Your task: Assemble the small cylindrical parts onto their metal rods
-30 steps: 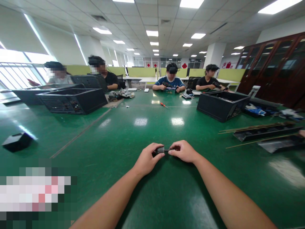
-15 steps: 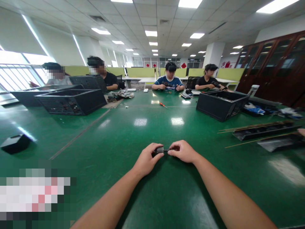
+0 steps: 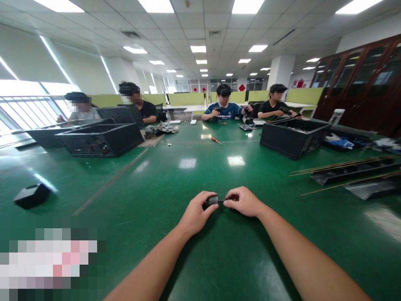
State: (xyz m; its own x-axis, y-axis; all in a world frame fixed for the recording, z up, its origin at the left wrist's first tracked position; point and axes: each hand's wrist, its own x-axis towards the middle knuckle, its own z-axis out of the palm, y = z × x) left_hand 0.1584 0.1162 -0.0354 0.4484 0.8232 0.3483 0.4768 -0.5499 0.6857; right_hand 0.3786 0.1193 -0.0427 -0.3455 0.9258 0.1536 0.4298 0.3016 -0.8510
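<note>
Between the thumb and fingers of my left hand (image 3: 198,213) is a small grey cylindrical part (image 3: 213,200), with a thin dark shaft sticking out to the right. My right hand (image 3: 243,201) pinches the end of that shaft; its fingertips hide what is there. Both hands are low over the green tabletop (image 3: 200,171), close together, with the part lying sideways between them. Too little of it shows to tell its exact kind.
Black computer cases (image 3: 102,138) stand at the left, and another black case (image 3: 294,138) at the right. An orange-handled screwdriver (image 3: 216,141) lies ahead. Thin rods (image 3: 338,165) and metal channels lie at the right. A black block (image 3: 32,195) sits at the left. Several people work across the table.
My hands keep the same grip on the grey part. The whole view has shifted slightly. Across the table, the person in blue has raised one hand and holds a dark tool upright.
</note>
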